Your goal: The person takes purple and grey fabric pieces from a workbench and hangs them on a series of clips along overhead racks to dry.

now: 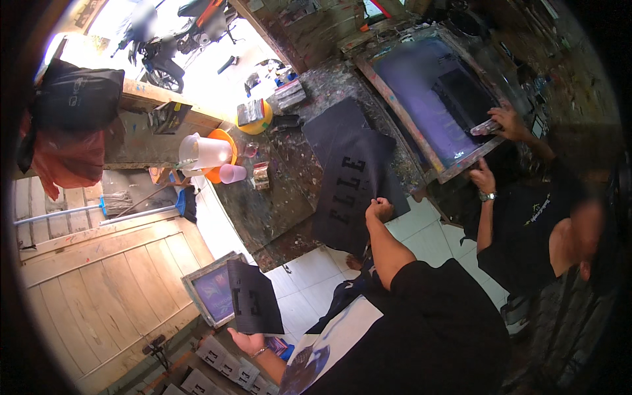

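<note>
Low on the left, my left hand (247,341) grips the bottom edge of a dark printed sheet (262,311), which stands tilted up with black lettering on its face. My right hand (379,210) pinches the near right part of another dark sheet (336,227). This one lies over the worktable's near edge and bears large black lettering. Beneath or beside it, a plain dark sheet (329,128) lies further back on the table; where one ends and the other begins is hard to make out. The fingertips of both hands are partly hidden.
At right a co-worker's hand (507,122) holds a squeegee (486,128) on a framed printing screen (447,172). Cups and a translucent pitcher (212,153) stand on the paint-stained table (289,197). A second screen (204,313) leans behind my left sheet; several printed pieces (220,355) lie below.
</note>
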A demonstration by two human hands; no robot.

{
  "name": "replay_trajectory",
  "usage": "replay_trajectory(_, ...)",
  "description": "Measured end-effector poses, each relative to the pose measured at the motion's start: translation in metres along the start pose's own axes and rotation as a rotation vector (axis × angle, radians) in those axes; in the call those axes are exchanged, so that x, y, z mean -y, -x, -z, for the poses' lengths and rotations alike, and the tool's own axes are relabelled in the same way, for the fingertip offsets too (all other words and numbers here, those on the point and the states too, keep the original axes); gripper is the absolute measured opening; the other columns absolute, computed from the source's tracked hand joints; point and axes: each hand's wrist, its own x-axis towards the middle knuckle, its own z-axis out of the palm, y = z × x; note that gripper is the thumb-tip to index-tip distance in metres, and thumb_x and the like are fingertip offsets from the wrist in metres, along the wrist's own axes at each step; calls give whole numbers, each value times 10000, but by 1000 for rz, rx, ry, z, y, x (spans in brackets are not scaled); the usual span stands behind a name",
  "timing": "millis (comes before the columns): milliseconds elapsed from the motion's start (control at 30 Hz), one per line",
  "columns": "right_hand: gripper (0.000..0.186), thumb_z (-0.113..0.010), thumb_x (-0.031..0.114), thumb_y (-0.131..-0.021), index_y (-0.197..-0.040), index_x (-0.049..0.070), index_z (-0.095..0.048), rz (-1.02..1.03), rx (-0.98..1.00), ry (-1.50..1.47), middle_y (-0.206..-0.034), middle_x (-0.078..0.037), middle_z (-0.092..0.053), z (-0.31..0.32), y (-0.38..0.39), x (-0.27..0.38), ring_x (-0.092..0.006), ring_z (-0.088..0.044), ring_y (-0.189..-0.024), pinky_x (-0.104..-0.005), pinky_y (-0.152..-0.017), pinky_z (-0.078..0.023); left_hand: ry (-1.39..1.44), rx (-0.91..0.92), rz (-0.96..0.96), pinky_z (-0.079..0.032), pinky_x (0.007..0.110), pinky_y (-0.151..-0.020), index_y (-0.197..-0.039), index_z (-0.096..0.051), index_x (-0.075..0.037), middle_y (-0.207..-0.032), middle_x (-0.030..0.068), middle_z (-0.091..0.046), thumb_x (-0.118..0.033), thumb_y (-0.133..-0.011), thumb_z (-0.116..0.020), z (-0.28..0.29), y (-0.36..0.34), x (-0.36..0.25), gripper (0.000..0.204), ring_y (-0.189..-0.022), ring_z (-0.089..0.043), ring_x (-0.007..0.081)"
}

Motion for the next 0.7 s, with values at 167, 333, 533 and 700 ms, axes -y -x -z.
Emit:
replay_trajectory(167, 133, -676, 162, -702, -798, 79, -640, 83, 10, -86, -731, -78, -617, 10, 6, -4, -247, -598, -705, -354, -666, -476, -49, 42, 19, -251, 457, -1012, -1254, -306, 84, -1309, 193, -349, -459, -905, -215, -25, -8, -1, 652, -1212, -329, 338)
replay_trajectory(333, 211, -692, 133, -662, -816, 15, -609, -19, 84, -363, -746, -117, -614, 31, 29, -4, -246, -598, -725, -366, -670, -472, -172, 100, 46, -289, 455, -996, -1235, -326, 94, -1262, 212, -399, -449, -907, -216, -22, -44, -14, 643, -1172, -384, 340)
replay_trajectory(533, 187, -676, 132, -699, -788, -12, -596, -42, 679, -778, -723, -94, -583, 69, 41, -17, -174, -539, -700, -324, -649, -431, -216, 325, 228, -309, 453, -990, -1227, -331, 104, -1234, 227, -422, -462, -904, -222, -69, -74, -1, 660, -1160, -402, 340)
replay_trajectory(700, 181, -635, 165, -750, -739, -1, -564, 492, 404, -555, -654, -55, -535, 127, 83, -35, -125, -482, -632, -316, -567, -379, -229, 536, 492, -239, 435, -1031, -1248, -314, 89, -1273, 216, -384, -515, -890, -206, -102, -89, 13, 710, -1199, -358, 323)
